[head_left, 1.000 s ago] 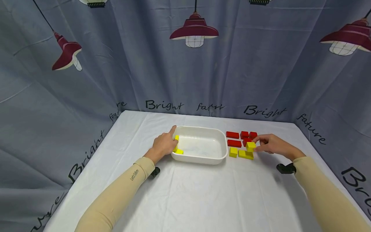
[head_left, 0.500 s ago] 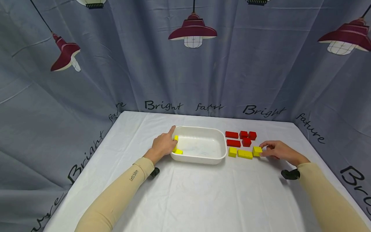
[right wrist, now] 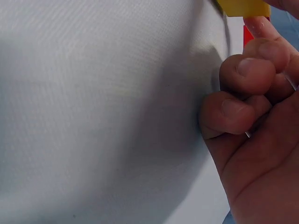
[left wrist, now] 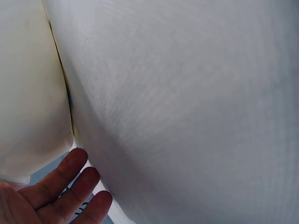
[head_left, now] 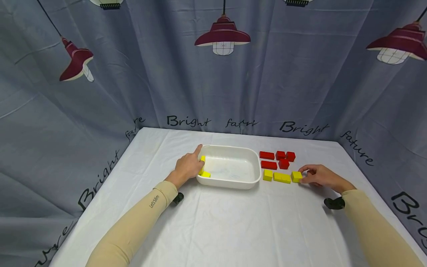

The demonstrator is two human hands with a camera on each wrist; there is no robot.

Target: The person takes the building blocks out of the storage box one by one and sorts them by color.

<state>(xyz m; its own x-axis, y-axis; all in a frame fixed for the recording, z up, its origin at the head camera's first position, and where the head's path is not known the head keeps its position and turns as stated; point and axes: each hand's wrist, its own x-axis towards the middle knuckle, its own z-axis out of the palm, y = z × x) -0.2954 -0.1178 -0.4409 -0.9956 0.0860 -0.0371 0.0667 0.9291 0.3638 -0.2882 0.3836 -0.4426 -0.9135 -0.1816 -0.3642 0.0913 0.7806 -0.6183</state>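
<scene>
In the head view my left hand (head_left: 189, 165) holds the left rim of the white plastic basin (head_left: 230, 184), thumb over the rim and index finger along it. Its other fingers (left wrist: 88, 182) show beside the basin's outer wall in the left wrist view. Two yellow blocks (head_left: 205, 174) lie in the basin near that hand, partly hidden by it. On the right, my right hand (head_left: 321, 176) pinches a yellow cube (head_left: 296, 177) between thumb and index finger, low at the table. Left of this cube lie a long yellow block (head_left: 281, 177) and another yellow cube (head_left: 267, 175).
Behind the yellow row stand two long red blocks (head_left: 268, 165) and several red cubes (head_left: 284, 164), right of the basin. A white cloth (head_left: 233, 222) covers the table. A grey-blue curtain (head_left: 150, 74) printed with lamps hangs around the back and sides.
My right hand has brought the yellow cube right and down, from above the long yellow block to the row's right end. The left hand stays at the basin.
</scene>
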